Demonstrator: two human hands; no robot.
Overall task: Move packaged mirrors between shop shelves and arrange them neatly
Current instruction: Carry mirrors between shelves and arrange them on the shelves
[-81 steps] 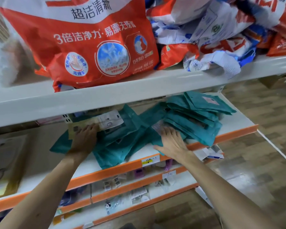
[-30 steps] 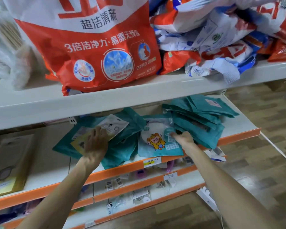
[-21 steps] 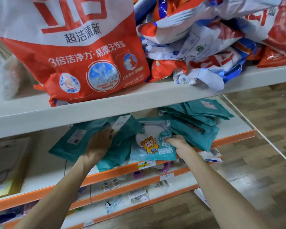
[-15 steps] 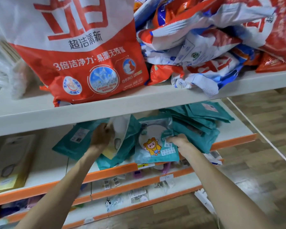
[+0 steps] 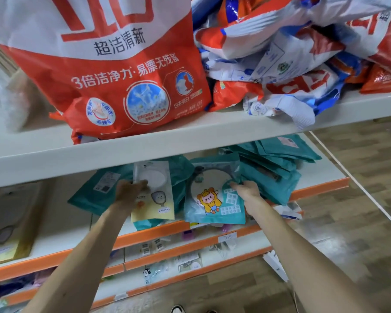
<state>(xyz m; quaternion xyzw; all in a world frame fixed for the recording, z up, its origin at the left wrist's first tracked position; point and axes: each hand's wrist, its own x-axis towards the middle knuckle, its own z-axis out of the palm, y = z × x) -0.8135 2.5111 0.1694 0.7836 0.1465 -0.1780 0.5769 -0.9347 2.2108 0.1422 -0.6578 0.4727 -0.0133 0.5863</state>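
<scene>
The left hand (image 5: 131,193) holds the yellow mirror pack (image 5: 154,204) by its side edge. The right hand (image 5: 246,191) pinches the teal mirror pack (image 5: 209,199), at 3 o'clock from the yellow one. Both are on the shelf (image 5: 323,173). It is best to slide each flat, edges lined up, beside the teal pile (image 5: 278,163) at 1 o'clock, and stay under the top shelf (image 5: 190,141).

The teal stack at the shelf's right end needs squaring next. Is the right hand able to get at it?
Probably yes: the right hand grips the cartoon pack right beside the stack, and nothing lies between them.
</scene>
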